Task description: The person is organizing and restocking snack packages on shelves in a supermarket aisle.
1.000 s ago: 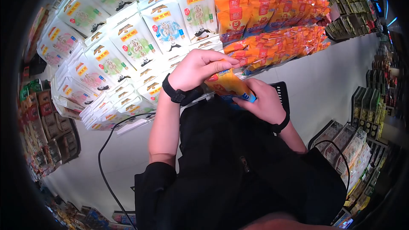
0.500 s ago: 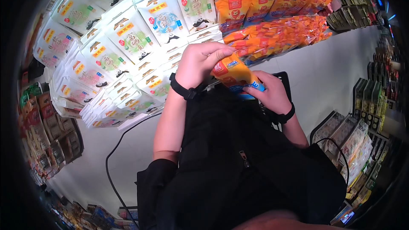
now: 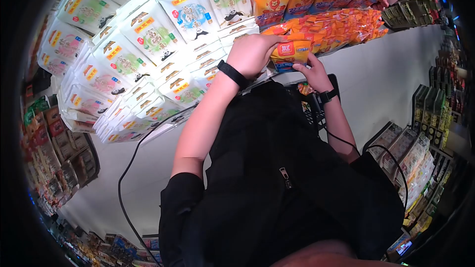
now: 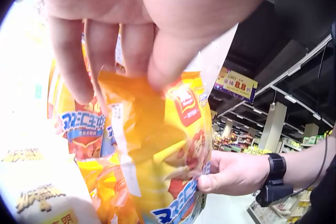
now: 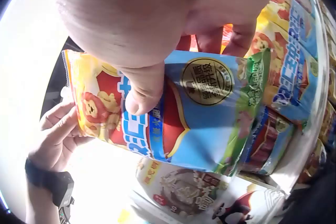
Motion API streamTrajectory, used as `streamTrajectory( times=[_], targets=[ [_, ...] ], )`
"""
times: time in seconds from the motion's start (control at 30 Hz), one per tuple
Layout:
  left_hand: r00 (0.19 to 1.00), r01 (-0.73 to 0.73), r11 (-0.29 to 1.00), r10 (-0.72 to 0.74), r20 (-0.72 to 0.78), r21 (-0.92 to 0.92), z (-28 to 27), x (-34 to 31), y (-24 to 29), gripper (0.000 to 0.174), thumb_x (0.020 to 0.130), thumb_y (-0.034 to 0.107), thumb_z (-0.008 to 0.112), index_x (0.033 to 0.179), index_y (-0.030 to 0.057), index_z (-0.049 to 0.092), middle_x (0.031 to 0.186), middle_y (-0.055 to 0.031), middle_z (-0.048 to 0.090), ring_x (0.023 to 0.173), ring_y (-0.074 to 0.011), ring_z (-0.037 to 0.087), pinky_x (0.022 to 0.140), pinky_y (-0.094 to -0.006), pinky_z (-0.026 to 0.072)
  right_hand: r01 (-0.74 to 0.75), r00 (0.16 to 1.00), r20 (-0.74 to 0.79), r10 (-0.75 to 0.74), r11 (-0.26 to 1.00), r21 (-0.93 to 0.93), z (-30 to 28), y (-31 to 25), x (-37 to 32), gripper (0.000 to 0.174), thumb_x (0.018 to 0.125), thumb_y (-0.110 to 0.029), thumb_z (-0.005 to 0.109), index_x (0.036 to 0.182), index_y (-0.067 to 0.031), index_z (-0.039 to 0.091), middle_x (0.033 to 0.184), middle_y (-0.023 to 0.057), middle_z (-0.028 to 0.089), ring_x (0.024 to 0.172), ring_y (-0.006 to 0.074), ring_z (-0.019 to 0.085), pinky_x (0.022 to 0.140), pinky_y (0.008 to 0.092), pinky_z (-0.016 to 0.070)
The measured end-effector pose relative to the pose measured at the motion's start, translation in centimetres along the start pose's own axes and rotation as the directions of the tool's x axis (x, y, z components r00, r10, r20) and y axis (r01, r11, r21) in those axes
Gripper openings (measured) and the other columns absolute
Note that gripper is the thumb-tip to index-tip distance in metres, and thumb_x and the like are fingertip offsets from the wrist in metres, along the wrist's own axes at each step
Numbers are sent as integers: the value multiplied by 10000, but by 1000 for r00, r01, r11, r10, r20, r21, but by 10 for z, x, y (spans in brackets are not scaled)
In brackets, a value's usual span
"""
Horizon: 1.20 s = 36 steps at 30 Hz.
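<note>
Both hands hold one yellow, orange and blue bag of sausages [image 3: 293, 49] with a lion printed on it. My left hand [image 3: 251, 55] pinches its top end between thumb and fingers, as the left wrist view shows [image 4: 142, 29]. On the lower end is my right hand [image 3: 315, 75], its thumb [image 5: 144, 92] across the printed front and its fingers behind. In the head view the bag overlaps the front of a row of similar orange bags [image 3: 341, 32]. White noodle packs [image 3: 153, 37] with pandas stand left of them.
A shelf edge [image 5: 296, 169] runs below the stacked bags in the right wrist view. Black cables [image 3: 129, 168] hang at both sides of the body. Other stocked shelves stand at left [image 3: 62, 158] and right [image 3: 408, 163].
Both hands have moved forward, away from the body, carrying the bag to the front of the orange row. The bag has turned more upright to the head view.
</note>
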<state>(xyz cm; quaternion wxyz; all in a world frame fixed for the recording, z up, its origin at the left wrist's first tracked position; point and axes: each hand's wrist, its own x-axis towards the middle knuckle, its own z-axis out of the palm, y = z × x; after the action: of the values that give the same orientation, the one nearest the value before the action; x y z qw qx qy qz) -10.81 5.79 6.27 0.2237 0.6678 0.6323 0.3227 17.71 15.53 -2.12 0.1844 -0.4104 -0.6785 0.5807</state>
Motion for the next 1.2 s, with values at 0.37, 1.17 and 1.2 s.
streamTrajectory(
  times=[0.37, 1.17, 1.2],
  targets=[
    [991, 111, 989, -103, -84, 97, 89, -12, -13, 162, 1042, 283, 699, 1041, 150, 792, 885, -152, 776, 837, -409, 757, 704, -526, 590, -165, 986, -14, 165, 970, -179, 8, 95, 22, 372, 977, -73, 840, 1320, -10, 711, 1206, 87, 790, 1030, 128, 721, 939, 325, 584],
    [860, 219, 967, -129, -494, 129, -15, 109, -36, 283, 1062, 224, 795, 1187, -26, 752, 1061, -96, 774, 906, -176, 710, 827, -326, 576, 40, 984, 176, 19, 944, -327, -64, 21, 34, 218, 1019, -232, 752, 1041, -15, 749, 941, 161, 796, 922, 368, 775, 823, 456, 601],
    [841, 282, 959, -260, -475, -25, -12, 109, -33, 271, 1072, 222, 784, 1167, -30, 758, 1042, -101, 777, 907, -172, 716, 832, -323, 576, 63, 982, 188, 4, 935, -350, -68, 10, 33, 213, 1017, -232, 755, 1025, -19, 748, 928, 156, 793, 917, 365, 773, 814, 453, 599]
  ],
)
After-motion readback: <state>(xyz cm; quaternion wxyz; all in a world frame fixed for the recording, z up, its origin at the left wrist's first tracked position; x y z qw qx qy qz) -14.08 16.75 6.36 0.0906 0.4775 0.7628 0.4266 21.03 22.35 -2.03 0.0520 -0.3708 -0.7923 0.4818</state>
